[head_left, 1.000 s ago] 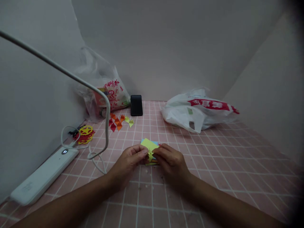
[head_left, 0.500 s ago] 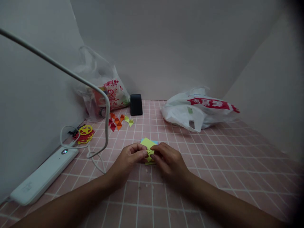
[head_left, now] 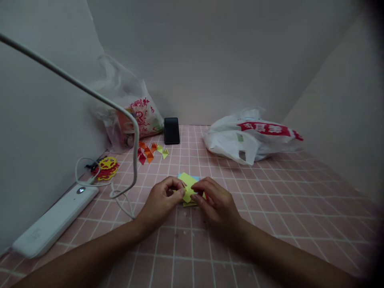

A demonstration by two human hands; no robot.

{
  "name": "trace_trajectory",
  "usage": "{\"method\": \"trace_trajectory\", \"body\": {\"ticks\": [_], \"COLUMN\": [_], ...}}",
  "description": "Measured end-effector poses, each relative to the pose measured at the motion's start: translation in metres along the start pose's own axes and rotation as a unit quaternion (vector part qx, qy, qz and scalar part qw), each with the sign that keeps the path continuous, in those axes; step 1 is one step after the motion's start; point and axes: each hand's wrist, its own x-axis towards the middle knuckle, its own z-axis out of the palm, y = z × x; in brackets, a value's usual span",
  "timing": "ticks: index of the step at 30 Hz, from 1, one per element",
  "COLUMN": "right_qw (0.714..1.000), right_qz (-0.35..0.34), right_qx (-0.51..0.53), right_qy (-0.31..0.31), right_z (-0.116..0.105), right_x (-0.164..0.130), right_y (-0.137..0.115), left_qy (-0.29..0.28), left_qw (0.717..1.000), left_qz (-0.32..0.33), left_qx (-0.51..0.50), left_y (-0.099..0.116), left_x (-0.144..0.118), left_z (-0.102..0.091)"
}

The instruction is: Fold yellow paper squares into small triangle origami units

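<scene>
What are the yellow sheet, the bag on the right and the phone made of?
Sheet: probably matt paper; it looks thin, flat and straight-edged.
Bag: likely thin plastic, slightly shiny, with crumpled folds.
Phone: perhaps glass-fronted; its face looks smooth and dark.

Probably a home: a pink checked table [head_left: 270, 192] against plain walls [head_left: 210, 60], with shopping bags [head_left: 228, 142] and a phone [head_left: 171, 131].

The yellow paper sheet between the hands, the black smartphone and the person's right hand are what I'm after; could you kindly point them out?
Yellow paper sheet [head_left: 188, 185]: head view, its exposed upper face.
Black smartphone [head_left: 172, 131]: head view, middle of its dark face.
Right hand [head_left: 216, 201]: head view, back of the hand.
</scene>
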Motion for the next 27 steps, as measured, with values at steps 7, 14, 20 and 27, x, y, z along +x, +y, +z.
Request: {"method": "trace_trajectory", "body": {"ticks": [7,14,20,27], "right_qw": [1.000,1.000,1.000,1.000], "right_qz": [0.001,0.004,0.006,-0.007], "right_qx": [0.013,0.020,0.018,0.013], "right_qy": [-0.014,-0.014,-0.015,-0.018], "right_z": [0.0019,0.0011,0.0009,0.0011], "right_x": [-0.0008,-0.0003,0.0001,0.0006], "right_y": [0.0003,0.0000,-0.0013,-0.0002], "left_qy": [-0.001,-0.004,-0.006,-0.009], "left_qw": [0.995,0.989,0.988,0.990], "left_qz": [0.052,0.077,0.074,0.059], "left_qx": [0.087,0.127,0.133,0.125], "left_y": [0.0030,0.0027,0.0050,0.0040], "left_x": [-0.0018,-0.0028,-0.0028,-0.0030], "left_z": [0.0030,0.0021,0.0022,0.0018]}}
